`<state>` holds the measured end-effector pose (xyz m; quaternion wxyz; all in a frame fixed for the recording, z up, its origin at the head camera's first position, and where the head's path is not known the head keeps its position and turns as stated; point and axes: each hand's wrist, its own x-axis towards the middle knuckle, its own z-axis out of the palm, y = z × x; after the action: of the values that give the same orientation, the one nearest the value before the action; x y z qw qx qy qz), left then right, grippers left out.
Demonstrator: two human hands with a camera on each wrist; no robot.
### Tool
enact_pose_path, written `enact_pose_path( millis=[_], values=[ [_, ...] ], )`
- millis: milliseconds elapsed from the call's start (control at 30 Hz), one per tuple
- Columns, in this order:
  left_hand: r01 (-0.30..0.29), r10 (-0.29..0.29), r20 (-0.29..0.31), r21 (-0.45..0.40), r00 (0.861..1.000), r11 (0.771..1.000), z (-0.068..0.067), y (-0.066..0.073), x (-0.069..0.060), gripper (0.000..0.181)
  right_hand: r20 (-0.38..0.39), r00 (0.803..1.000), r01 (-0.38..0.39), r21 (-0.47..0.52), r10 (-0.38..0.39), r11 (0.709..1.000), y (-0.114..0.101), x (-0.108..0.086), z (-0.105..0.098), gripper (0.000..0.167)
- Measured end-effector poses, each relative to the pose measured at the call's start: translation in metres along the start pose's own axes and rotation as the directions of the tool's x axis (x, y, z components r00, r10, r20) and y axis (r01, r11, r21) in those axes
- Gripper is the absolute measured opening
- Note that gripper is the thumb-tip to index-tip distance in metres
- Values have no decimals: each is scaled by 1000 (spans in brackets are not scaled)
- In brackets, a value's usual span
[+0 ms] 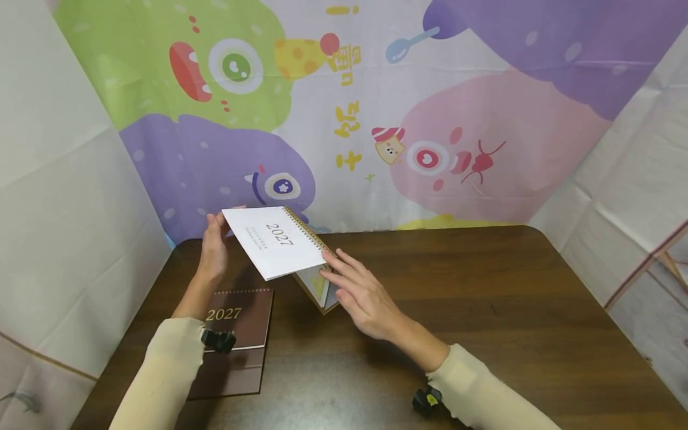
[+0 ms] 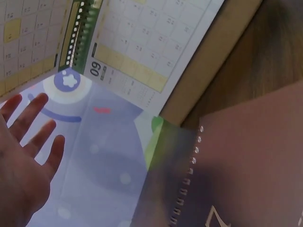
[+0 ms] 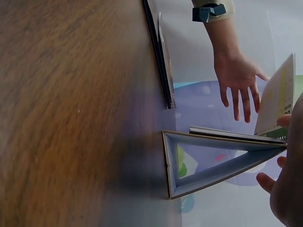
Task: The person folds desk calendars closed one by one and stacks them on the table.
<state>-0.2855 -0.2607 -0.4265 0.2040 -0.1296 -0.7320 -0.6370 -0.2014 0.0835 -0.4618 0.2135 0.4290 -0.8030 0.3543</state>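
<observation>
A desk calendar (image 1: 279,239) with a white "2027" cover and gold ring binding stands on its triangular base (image 3: 222,184). A section of its leaves (image 3: 277,99) is raised toward the left. Printed month grids (image 2: 137,47) show on its inner pages. My left hand (image 1: 214,251) is at the raised leaves' outer edge; its fingers are spread in both wrist views, and the head view partly hides them behind the cover. My right hand (image 1: 368,295) touches the calendar's binding end with extended fingers, some above the cover's corner and some below it.
A brown "2027" calendar (image 1: 242,322) lies on the dark wooden table (image 1: 457,334), below the left forearm. A cartoon-print sheet (image 1: 333,197) hangs behind the table, with white cloth (image 1: 64,149) at the sides.
</observation>
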Motion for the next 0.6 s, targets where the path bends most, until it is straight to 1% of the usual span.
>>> enact_pose_path(
  millis=[33, 133, 200, 267, 367, 433, 500, 600],
  values=[
    [7, -7, -4, 0, 1000, 1000, -1, 0, -1, 88, 8, 1000, 2, 0, -2, 1000, 0, 0, 0, 44],
    [33, -32, -14, 51, 999, 998, -4, -2, -2, 86, 13, 1000, 20, -12, -20, 1000, 2, 0, -1, 40],
    [66, -64, -25, 117, 998, 991, -6, -1, -2, 84, 14, 1000, 27, -14, -27, 1000, 3, 0, -1, 38],
    [101, -95, -35, 215, 995, 971, -7, -1, -2, 81, 17, 999, 29, -13, -29, 999, 3, 0, -1, 36],
    [169, -161, -51, 312, 986, 935, -8, -2, -3, 78, 27, 999, 18, -10, -18, 1000, 3, -1, -2, 36],
    [211, -204, -58, 346, 977, 914, -8, -4, -4, 77, 35, 999, 5, -9, -5, 1000, 2, -1, -2, 36],
    [249, -248, -52, 372, 967, 894, -7, -6, -5, 77, 46, 999, -9, -9, 9, 1000, 2, -2, -3, 37],
    [281, -291, -37, 403, 956, 871, -3, -10, -6, 78, 63, 998, -26, -11, 27, 1000, 2, -3, -2, 37]
  ],
)
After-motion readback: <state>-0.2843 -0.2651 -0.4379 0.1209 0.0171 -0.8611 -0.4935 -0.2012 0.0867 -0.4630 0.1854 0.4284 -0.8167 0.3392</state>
